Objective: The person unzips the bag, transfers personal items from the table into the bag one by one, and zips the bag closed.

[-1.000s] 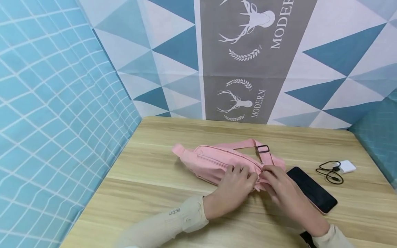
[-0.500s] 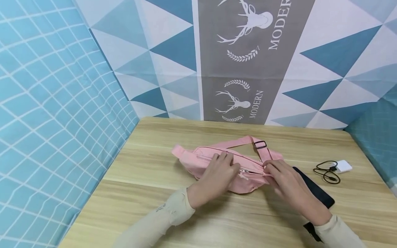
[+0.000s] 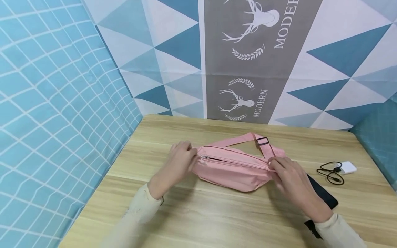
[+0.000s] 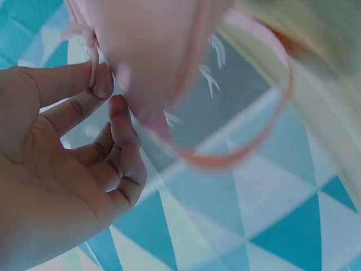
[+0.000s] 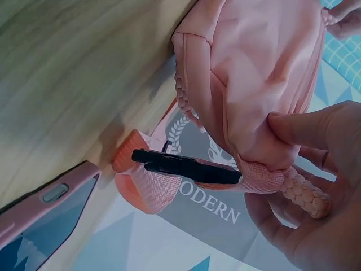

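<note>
A pink waist bag [image 3: 234, 174] stands on the wooden table, its front zipper parted in a narrow dark slit along most of its length. At the bag's left end is my left hand [image 3: 181, 160]. In the left wrist view its thumb and index finger [image 4: 121, 116] pinch the thin cord zipper pull [image 4: 93, 66]. My right hand [image 3: 289, 175] grips the opposite end of the bag, with the thumb pressed on the fabric in the right wrist view. Beside that thumb a braided pink cord [image 5: 304, 195] and a black buckle [image 5: 186, 167] show.
A smartphone [image 3: 324, 193] in a pink case lies partly under my right forearm. Farther right are a white charger block [image 3: 348, 167] and a coiled black cable [image 3: 329, 172]. The bag's strap [image 3: 235, 140] loops behind it, and a patterned wall hanging [image 3: 173, 58] rises at the table's back edge.
My left hand has drawn the zipper slider leftward from near the right end to the left end, and the slit has lengthened. My right hand stays at the bag's right end.
</note>
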The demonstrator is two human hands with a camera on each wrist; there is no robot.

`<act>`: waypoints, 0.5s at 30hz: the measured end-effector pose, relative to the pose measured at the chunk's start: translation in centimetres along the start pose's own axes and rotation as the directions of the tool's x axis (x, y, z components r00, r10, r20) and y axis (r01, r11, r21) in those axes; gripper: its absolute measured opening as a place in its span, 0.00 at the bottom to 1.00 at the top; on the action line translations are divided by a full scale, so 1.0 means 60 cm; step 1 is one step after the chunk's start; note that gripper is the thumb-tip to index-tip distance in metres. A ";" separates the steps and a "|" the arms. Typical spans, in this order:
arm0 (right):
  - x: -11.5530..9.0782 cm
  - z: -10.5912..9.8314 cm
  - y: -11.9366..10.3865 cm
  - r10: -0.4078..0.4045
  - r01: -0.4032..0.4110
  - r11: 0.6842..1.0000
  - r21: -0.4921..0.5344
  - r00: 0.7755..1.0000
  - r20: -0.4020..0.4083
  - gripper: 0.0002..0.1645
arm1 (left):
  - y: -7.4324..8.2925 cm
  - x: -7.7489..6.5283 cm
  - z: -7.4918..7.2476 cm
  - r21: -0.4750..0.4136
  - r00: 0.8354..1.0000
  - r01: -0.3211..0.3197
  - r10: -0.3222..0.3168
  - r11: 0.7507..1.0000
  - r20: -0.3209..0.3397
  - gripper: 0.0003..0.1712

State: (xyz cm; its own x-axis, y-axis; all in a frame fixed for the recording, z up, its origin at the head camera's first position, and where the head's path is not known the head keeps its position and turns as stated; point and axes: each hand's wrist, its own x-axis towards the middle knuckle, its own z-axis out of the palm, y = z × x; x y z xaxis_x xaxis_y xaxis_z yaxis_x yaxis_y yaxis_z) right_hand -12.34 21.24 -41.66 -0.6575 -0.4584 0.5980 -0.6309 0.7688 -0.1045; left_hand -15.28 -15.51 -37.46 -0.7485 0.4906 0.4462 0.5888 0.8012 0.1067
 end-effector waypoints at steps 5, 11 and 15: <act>0.007 -0.003 0.005 -0.012 0.012 1.000 -0.025 1.000 -0.012 0.07 | -0.027 -0.011 -0.032 -0.017 0.999 0.029 -0.028 0.999 0.031 0.07; 0.023 -0.006 0.009 -0.038 0.038 0.997 -0.061 0.999 0.000 0.17 | -0.027 -0.014 -0.044 -0.040 0.990 0.002 0.004 0.999 0.143 0.12; 0.033 -0.010 0.003 -0.058 0.060 0.995 -0.084 0.998 0.025 0.21 | -0.013 -0.015 -0.046 -0.083 0.979 -0.047 0.062 0.995 0.196 0.15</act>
State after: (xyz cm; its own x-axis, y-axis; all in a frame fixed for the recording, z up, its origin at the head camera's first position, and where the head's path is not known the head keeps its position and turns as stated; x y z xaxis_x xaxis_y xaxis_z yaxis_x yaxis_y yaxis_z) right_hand -13.52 20.71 -40.01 -0.6299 -0.5132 0.5829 -0.6322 0.7748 -0.0011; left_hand -14.21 -17.53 -35.50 -0.7557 0.5972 0.2687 0.6463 0.7463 0.1590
